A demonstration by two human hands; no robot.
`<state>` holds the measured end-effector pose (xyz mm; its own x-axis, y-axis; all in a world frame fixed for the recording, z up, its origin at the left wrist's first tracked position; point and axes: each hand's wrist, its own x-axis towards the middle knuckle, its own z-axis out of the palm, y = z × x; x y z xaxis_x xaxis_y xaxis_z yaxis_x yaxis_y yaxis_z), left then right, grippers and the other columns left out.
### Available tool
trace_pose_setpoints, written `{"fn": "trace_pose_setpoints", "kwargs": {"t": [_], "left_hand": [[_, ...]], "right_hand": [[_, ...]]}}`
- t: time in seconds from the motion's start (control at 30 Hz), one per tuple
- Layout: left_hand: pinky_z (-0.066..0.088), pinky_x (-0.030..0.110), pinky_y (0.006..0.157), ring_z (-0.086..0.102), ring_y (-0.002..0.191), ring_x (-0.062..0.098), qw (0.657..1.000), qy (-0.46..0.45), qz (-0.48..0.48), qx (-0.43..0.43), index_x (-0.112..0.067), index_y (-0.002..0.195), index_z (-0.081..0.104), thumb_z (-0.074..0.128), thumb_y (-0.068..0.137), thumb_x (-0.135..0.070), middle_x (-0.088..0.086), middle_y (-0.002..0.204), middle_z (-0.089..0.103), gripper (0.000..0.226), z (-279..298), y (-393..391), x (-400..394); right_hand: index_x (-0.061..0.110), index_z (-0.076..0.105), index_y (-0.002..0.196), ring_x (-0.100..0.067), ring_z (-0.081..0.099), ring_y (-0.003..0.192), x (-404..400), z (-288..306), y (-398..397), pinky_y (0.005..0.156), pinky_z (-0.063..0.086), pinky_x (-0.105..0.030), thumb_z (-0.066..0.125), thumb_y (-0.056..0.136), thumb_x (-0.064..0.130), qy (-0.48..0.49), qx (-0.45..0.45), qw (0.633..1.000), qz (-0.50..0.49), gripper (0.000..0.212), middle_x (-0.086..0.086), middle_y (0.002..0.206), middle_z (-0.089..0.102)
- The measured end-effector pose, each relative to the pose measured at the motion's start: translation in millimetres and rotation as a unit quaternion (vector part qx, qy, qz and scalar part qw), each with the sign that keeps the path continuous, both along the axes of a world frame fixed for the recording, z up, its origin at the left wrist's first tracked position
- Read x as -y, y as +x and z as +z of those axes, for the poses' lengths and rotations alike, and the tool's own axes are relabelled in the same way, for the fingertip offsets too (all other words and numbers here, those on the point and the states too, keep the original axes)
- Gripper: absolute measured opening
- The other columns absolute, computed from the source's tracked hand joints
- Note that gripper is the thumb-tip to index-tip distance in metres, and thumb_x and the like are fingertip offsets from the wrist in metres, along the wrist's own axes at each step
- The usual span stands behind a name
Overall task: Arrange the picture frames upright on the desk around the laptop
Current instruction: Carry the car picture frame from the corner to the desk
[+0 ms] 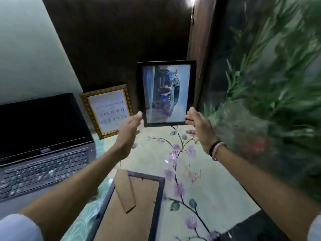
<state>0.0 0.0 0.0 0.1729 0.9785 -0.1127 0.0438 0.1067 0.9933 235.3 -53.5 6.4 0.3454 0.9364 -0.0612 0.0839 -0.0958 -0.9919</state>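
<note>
A black picture frame [166, 93] stands upright at the back of the desk, its picture facing me. My left hand [127, 136] is open beside its lower left corner, fingertips at the frame's edge. My right hand [199, 126] is open at the lower right corner, fingers spread and just touching or barely off it. A gold ornate frame [107, 110] with lettering leans upright against the dark back wall, right of the open laptop [41, 145]. A third dark frame [132, 206] lies face down near me, its cardboard back and stand showing.
The desk [208, 180] has a pale floral covering. Green leafy plants [269, 101] crowd the right side. A pale wall rises behind the laptop, and a dark padded panel backs the frames.
</note>
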Motion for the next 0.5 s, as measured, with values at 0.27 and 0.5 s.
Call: {"fn": "trace_pose_setpoints", "kwargs": {"t": [0.27,0.5], "left_hand": [[0.030,0.033,0.115,0.039,0.142,0.012,0.998,-0.044,0.040,0.029,-0.018,0.158,0.035,0.048,0.098,-0.059,-0.010,0.156,0.040,0.073,-6.7,45.2,-93.8],[0.036,0.028,0.097,0.045,0.121,0.012,0.997,-0.048,0.062,-0.005,-0.014,0.151,0.041,0.049,0.105,-0.026,-0.010,0.132,0.050,0.049,-7.2,59.2,-130.1]], "right_hand": [[0.026,0.060,0.128,-0.020,0.055,0.127,-114.0,-24.2,40.4,0.110,0.041,-0.045,0.041,0.088,0.068,-0.039,0.000,0.999,-0.020,0.062,0.004,0.135,0.060],[0.009,0.058,0.128,-0.030,0.056,0.123,-154.1,-48.2,55.5,0.106,0.041,-0.036,0.043,0.089,0.044,-0.080,0.047,0.991,-0.100,0.055,-0.011,0.134,0.061]]}}
